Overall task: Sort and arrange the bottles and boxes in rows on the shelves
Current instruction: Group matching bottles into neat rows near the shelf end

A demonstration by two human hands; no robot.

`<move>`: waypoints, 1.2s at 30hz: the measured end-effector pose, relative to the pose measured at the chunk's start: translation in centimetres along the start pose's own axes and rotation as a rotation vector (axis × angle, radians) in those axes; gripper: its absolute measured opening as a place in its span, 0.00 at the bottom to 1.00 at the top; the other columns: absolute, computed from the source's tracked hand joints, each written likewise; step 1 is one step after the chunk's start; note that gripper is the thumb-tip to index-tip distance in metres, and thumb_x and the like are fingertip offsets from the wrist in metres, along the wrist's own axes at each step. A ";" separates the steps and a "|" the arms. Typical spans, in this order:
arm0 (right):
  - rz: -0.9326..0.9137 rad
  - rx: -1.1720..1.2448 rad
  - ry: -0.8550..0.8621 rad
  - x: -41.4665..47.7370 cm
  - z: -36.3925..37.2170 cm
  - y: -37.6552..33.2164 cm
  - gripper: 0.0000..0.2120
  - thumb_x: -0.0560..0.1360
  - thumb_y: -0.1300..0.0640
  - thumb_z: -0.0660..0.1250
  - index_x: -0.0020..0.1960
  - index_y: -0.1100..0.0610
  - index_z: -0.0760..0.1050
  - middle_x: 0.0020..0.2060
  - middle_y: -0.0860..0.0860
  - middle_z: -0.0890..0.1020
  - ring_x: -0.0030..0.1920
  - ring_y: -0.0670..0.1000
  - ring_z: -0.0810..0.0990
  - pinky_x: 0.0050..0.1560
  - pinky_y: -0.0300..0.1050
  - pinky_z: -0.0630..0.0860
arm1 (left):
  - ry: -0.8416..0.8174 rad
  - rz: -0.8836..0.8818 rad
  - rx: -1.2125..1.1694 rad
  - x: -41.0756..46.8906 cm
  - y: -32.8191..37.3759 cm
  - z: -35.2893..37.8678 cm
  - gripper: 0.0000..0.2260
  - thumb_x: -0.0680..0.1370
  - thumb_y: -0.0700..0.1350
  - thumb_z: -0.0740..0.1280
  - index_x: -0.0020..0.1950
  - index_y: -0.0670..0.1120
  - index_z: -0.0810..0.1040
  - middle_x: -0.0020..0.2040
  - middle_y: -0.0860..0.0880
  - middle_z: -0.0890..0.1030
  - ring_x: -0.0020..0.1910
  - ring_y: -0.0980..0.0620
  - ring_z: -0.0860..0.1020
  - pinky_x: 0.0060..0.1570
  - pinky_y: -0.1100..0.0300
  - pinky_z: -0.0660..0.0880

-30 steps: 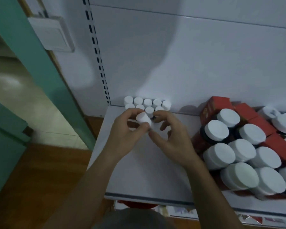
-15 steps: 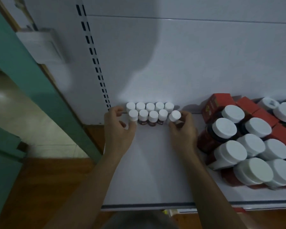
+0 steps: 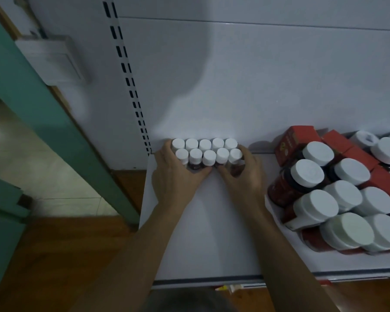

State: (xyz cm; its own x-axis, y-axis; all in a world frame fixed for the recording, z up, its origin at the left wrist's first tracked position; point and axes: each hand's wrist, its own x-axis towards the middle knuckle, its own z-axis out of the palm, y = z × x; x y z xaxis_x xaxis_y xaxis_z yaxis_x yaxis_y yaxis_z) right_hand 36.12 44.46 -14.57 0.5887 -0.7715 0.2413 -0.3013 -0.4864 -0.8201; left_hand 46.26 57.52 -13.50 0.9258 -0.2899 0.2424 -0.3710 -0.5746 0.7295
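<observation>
At frame centre on the white shelf, the left hand and right hand curl round two touching rows of small bottles.

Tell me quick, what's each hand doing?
Left hand: curled round the left end of the small bottles.
Right hand: curled round their right end.

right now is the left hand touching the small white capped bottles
Touching. The head view shows the left hand cupped round the left end of the small bottles, its fingers against the end bottles and its thumb along the front row, with no gap.
</observation>
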 end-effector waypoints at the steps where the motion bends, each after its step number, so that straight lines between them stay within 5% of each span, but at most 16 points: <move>1: -0.025 -0.019 0.017 -0.1 0.1 -0.1 0.27 0.72 0.45 0.77 0.68 0.46 0.74 0.54 0.44 0.79 0.52 0.38 0.74 0.50 0.25 0.66 | 0.007 0.001 -0.008 0.0 -0.1 0.1 0.50 0.57 0.74 0.75 0.71 0.50 0.65 0.64 0.49 0.74 0.57 0.46 0.78 0.43 0.53 0.77; 5: -0.060 -0.033 0.044 -0.1 0.3 -0.1 0.25 0.72 0.45 0.78 0.65 0.49 0.75 0.52 0.43 0.80 0.53 0.46 0.77 0.51 0.39 0.72 | 0.012 0.004 -0.031 0.1 -0.6 0.4 0.49 0.59 0.74 0.75 0.71 0.50 0.66 0.65 0.49 0.74 0.59 0.48 0.78 0.46 0.52 0.79; 12: -0.025 0.012 -0.002 0.1 0.2 -0.2 0.28 0.72 0.42 0.75 0.69 0.45 0.72 0.57 0.41 0.80 0.57 0.46 0.79 0.57 0.46 0.77 | 0.007 -0.017 -0.019 0.3 -0.9 0.6 0.46 0.61 0.71 0.77 0.71 0.50 0.67 0.66 0.48 0.74 0.61 0.47 0.77 0.47 0.54 0.76; 23: -0.024 0.090 -0.031 0.4 0.1 0.3 0.28 0.70 0.42 0.77 0.67 0.46 0.74 0.55 0.44 0.81 0.54 0.44 0.79 0.55 0.43 0.77 | -0.031 -0.012 -0.183 0.3 -2.1 -0.2 0.37 0.67 0.55 0.81 0.73 0.51 0.72 0.65 0.52 0.78 0.61 0.50 0.78 0.59 0.49 0.77; 36: -0.047 0.087 -0.062 0.7 0.4 1.2 0.28 0.70 0.40 0.74 0.66 0.48 0.73 0.56 0.45 0.81 0.55 0.47 0.79 0.56 0.49 0.78 | -0.057 0.033 -0.191 -0.1 -1.7 -0.9 0.31 0.67 0.46 0.82 0.68 0.51 0.77 0.57 0.57 0.80 0.53 0.56 0.78 0.49 0.71 0.70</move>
State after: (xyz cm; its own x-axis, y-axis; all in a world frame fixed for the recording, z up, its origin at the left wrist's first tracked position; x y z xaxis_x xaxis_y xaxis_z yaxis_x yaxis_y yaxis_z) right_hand 36.53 43.51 -15.57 0.6467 -0.7207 0.2498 -0.2078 -0.4816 -0.8514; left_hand 46.83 59.22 -14.15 0.9059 -0.3522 0.2351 -0.3752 -0.4101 0.8313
